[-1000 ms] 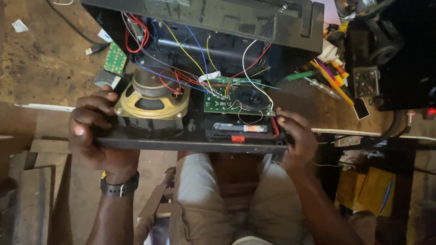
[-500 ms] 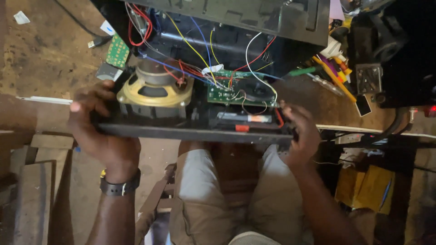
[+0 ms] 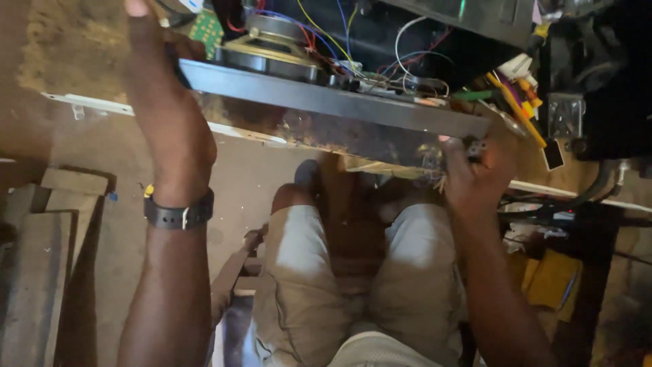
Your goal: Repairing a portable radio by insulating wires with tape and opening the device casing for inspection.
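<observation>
While both hands clamp the open speaker panel (image 3: 333, 102), left hand (image 3: 170, 129) wrapped on one end, right hand (image 3: 475, 170) pinching the other, keep it level. Loose wires (image 3: 407, 54) look easily snagged.

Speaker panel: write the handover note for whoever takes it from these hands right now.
Left hand: gripping the left end of the speaker panel, thumb up over its edge; a black watch is on that wrist.
Right hand: holding the panel's right end from below.
Things: the panel is off the table, tilted above the lap. The speaker, a small green circuit board and coloured wires sit on its far side, open to view. Tools lie to the right.
Done: housing is open, insides exposed.
Left: cannot tell which part needs work; the wires run on into the black housing, so move gently.
</observation>
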